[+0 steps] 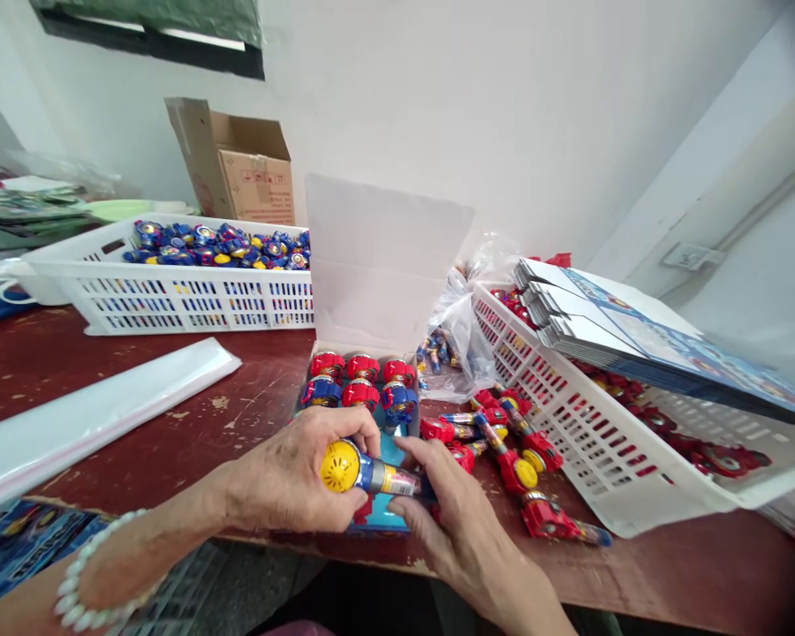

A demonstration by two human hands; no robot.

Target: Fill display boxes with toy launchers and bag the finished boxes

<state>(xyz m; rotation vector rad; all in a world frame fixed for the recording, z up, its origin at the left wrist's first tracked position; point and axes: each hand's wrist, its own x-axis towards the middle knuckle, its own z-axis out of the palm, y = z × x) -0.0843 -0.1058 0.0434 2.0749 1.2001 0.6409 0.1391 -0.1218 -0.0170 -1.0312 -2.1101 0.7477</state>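
Note:
My left hand (284, 473) is wrapped round the head of a blue toy (341, 465) with a round yellow slotted disc and a labelled tube. The thumb and fingers of my right hand (464, 521) pinch the far end of that tube, so both hands grip the same toy. Just below it stands an open display box (384, 265), its white lid raised at the back. Rows of red toys (361, 367) and blue toys (398, 402) sit upright inside. My hands cover the box's near part.
Several loose red toys (520, 473) lie right of the box, near a plastic bag (464, 353) of small tubes. A white basket (609, 477) bears stacked flat cartons (636, 327). At left stand a basket (199, 305) of blue toys, a cardboard box (258, 185) and plastic sheeting (106, 411).

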